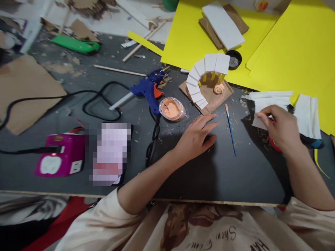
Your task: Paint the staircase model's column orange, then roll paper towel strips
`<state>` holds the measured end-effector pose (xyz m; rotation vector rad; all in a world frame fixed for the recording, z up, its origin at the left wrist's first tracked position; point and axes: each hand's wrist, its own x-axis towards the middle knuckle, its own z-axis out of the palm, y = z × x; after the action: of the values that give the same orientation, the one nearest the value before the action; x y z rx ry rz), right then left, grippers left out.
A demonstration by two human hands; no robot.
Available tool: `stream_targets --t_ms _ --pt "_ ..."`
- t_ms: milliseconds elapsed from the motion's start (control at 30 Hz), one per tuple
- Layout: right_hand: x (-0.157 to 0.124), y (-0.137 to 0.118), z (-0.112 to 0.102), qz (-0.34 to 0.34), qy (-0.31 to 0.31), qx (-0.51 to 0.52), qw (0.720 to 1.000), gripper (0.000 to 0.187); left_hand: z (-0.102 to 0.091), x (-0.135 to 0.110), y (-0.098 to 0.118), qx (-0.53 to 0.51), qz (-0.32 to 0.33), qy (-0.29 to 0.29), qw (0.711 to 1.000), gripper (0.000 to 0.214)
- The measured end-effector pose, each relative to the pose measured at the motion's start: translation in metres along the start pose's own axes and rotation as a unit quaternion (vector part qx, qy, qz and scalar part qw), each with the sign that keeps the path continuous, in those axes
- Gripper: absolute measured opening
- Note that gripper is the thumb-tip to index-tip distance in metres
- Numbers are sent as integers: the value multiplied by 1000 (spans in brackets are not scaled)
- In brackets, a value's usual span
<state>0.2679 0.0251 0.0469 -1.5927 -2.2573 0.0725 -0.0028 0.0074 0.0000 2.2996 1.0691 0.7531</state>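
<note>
My left hand (199,134) rests on the dark table with its fingers spread and nothing in them. Just beyond its fingertips stands a small curved staircase model of white steps (200,71) on a brown cardboard base (209,101), with yellow posts beneath and a peach spiral (218,89). My right hand (281,127) pinches the edge of a small white piece of board (259,122) beside a pile of white strips (274,96). Between my hands lies a blue-handled paintbrush (230,130). An open jar of peach paste (172,109) stands left of the model.
A blue glue gun (149,87) lies left of the jar, its black cable looping across the table. Further left are a phone (111,153), a magenta power box (62,155) and a green cutter (74,44). Yellow sheets (293,62) cover the back right; a black cap (233,60) sits there.
</note>
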Motion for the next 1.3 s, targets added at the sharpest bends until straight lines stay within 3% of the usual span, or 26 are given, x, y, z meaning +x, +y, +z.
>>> stream_targets --t_ms 100,333,433,500,567,667,767,867,1000,1133,1233,1300 --pt "3 14 -11 53 19 -20 998 40 0 -1 0 -1 9 8 1000 27" --pt "15 36 -4 -3 -37 -55 998 25 1 -2 -2 -33 18 2 999 34" --pt "15 29 -3 29 43 -7 999 14 0 -2 -2 -46 15 8 999 34" --pt "11 13 -4 53 143 49 987 11 -2 -2 -1 -77 15 15 997 32" --pt "6 -11 -2 115 163 253 947 12 -3 -3 1 -148 9 17 989 37" --pt "1 -46 10 239 27 502 831 19 -2 -4 6 -324 -32 16 945 63" --pt "0 -66 27 298 -86 592 744 26 -1 -3 10 -456 -132 17 880 78" --pt "0 -71 36 297 -140 621 712 37 -3 1 13 -472 -225 29 852 60" --pt "0 -71 36 213 -158 628 732 55 -12 6 13 -402 -267 52 874 36" --pt "-3 -69 38 216 -137 553 793 39 -17 7 13 -319 -262 79 907 33" --pt "-8 -62 39 185 -134 461 857 29 -18 8 13 -312 -251 85 912 27" --pt "-12 -56 38 117 -138 356 917 27 -18 8 13 -317 -245 80 913 25"
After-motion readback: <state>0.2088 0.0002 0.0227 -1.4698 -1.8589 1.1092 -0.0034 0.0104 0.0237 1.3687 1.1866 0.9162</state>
